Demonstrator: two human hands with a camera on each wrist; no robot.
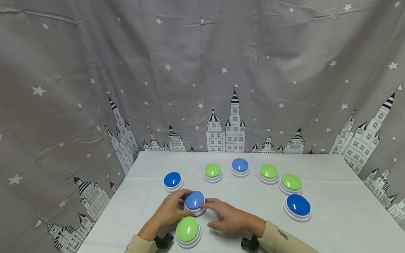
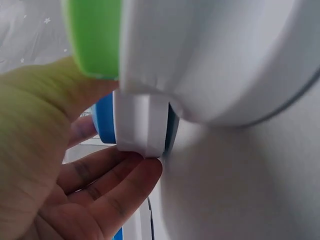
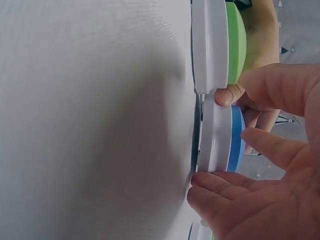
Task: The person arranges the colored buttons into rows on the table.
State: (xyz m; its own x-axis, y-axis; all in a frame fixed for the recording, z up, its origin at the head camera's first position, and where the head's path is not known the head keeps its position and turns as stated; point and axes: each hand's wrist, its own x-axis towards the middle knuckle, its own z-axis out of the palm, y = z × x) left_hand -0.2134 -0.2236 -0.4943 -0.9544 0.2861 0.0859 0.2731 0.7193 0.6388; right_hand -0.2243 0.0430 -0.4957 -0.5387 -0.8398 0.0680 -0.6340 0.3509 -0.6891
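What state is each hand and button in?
Left hand: pinching front light-blue button
Right hand: fingers extended, touching same button
Front light-blue button: held, dome up
Nearest green button: dome up
Left dark-blue button: dome up
Right dark-blue button: dome up
Far light-blue button: dome up
Other three green buttons: dome up

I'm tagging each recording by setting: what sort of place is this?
Probably a makeshift indoor filming spot, though the pictures can't confirm it: a grey castle-print curtain hangs behind a white table, with round blue and green buttons spread across it.
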